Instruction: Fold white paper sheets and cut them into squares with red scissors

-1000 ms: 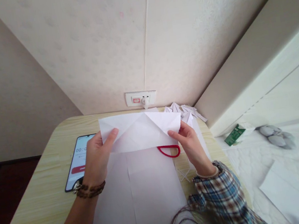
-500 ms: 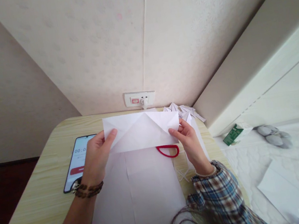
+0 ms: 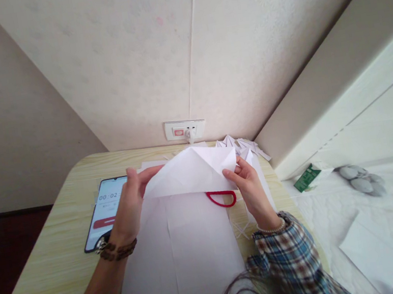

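Note:
A folded sheet of white paper [image 3: 186, 173] with diagonal creases is held up above the table. My right hand [image 3: 246, 179] pinches its right end, thumb in front and fingers behind. At the left end my left hand [image 3: 132, 199] has its thumb raised off the paper, and its fingers reach behind the slanting left edge; their tips are hidden. That left corner is bent back out of sight. Under the held paper lie large white sheets [image 3: 203, 260]. The red handle of a pair of scissors [image 3: 223, 205] shows just below the paper; the blades are hidden.
A phone [image 3: 99, 217] showing a timer lies left of my left hand. Folded paper pieces [image 3: 229, 142] are at the table's back right, and thin paper strips [image 3: 240, 229] near my right wrist. A wall socket [image 3: 184, 130] holds a plug. A green-and-white carton [image 3: 308, 177] lies right of the table.
My left thumb has let go of the paper's left end and lifted. The left corner has gone from flat to bent back. My right hand keeps its grip.

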`<action>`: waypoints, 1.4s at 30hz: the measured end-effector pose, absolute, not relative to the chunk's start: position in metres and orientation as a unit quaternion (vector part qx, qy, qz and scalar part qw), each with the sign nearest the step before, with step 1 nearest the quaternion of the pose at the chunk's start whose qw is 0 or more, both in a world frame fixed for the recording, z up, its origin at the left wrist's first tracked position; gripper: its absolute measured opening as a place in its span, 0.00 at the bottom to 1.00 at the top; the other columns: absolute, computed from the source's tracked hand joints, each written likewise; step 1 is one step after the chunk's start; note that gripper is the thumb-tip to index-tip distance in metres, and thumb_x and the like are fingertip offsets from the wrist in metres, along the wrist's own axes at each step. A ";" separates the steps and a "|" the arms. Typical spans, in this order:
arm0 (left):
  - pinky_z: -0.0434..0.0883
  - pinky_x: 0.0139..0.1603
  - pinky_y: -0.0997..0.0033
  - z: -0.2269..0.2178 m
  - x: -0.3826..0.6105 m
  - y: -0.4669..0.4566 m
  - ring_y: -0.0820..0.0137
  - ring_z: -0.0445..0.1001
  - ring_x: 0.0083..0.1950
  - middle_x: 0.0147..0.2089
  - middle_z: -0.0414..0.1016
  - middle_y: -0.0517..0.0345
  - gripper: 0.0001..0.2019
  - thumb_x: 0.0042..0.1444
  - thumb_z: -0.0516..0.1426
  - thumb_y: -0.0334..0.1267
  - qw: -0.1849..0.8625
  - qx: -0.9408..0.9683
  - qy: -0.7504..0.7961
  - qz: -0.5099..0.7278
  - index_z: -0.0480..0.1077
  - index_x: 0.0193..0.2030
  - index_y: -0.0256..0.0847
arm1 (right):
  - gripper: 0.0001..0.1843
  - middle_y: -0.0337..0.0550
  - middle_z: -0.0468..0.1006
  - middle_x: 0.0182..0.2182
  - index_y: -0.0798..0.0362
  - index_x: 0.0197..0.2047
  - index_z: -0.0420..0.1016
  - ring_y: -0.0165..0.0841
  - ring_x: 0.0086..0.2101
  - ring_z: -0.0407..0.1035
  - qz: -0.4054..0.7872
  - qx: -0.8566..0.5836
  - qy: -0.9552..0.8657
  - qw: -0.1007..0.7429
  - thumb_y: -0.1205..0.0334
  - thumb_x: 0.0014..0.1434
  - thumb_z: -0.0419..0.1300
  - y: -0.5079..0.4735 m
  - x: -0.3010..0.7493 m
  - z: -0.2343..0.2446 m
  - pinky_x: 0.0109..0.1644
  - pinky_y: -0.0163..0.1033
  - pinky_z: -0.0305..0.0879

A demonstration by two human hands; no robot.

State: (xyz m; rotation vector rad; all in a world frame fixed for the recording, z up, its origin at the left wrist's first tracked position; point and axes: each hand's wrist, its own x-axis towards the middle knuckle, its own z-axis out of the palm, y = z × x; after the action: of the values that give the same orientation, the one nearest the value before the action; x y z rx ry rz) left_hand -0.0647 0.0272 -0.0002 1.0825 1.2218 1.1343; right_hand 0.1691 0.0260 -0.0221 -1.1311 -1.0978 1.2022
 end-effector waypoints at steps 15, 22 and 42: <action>0.69 0.55 0.56 -0.004 -0.065 0.035 0.57 0.73 0.53 0.51 0.76 0.48 0.23 0.46 0.64 0.45 0.512 0.559 0.527 0.385 0.72 0.49 0.41 | 0.14 0.39 0.81 0.35 0.48 0.43 0.68 0.37 0.33 0.75 0.540 -0.454 -0.460 0.540 0.59 0.53 0.63 0.023 0.167 -0.020 0.39 0.41 0.70; 0.71 0.50 0.61 -0.008 -0.063 0.033 0.59 0.75 0.49 0.50 0.77 0.49 0.20 0.47 0.62 0.41 0.561 0.590 0.466 0.347 0.71 0.48 0.39 | 0.11 0.35 0.77 0.30 0.49 0.38 0.70 0.31 0.29 0.70 0.588 -0.414 -0.483 0.499 0.60 0.51 0.65 0.020 0.162 -0.017 0.32 0.34 0.66; 0.59 0.23 0.77 -0.001 -0.061 0.030 0.73 0.63 0.27 0.26 0.66 0.64 0.15 0.49 0.59 0.50 0.526 0.563 0.530 0.354 0.68 0.27 0.39 | 0.13 0.37 0.77 0.30 0.48 0.37 0.70 0.33 0.31 0.71 0.635 -0.394 -0.500 0.438 0.55 0.50 0.67 0.019 0.157 -0.021 0.34 0.37 0.64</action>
State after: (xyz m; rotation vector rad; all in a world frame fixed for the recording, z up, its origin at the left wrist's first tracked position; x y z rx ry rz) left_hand -0.0613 0.0295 -0.0011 1.3467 1.2676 0.8463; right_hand 0.1567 0.0190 -0.0211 -0.9796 -1.2433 1.5774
